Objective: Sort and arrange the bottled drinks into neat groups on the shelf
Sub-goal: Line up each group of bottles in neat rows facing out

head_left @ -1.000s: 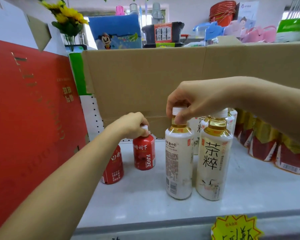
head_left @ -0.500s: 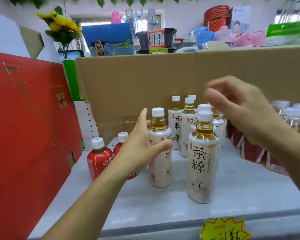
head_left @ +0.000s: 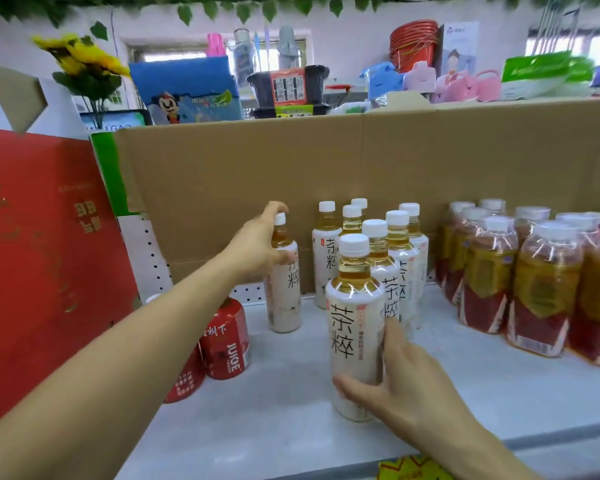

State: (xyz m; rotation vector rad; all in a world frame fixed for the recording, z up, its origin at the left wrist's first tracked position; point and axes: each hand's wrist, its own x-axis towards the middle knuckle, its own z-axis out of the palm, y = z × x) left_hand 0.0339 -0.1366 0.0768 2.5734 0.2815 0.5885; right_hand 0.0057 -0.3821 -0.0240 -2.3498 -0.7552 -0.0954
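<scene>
A brown cardboard sheet [head_left: 326,174] backs the pale grey shelf [head_left: 284,403], and a red cardboard panel [head_left: 42,254] closes its left end. On the right stand plastic-wrapped amber bottles with red labels [head_left: 541,289]; mid-shelf is a tight cluster of white-labelled tea bottles [head_left: 400,258]. The left hand [head_left: 257,247] curls thumb and fingers round the shoulder of a lone white-labelled tea bottle [head_left: 286,299], which stands just left of the cluster near the back. The right hand [head_left: 395,382] clasps the foremost tea bottle [head_left: 355,327] low down — thumb in front, fingers behind — upright near the front edge. Bare shelf lies between it and the amber bottles. Two small red juice bottles [head_left: 226,341] sit under the left forearm, beside the red panel.
</scene>
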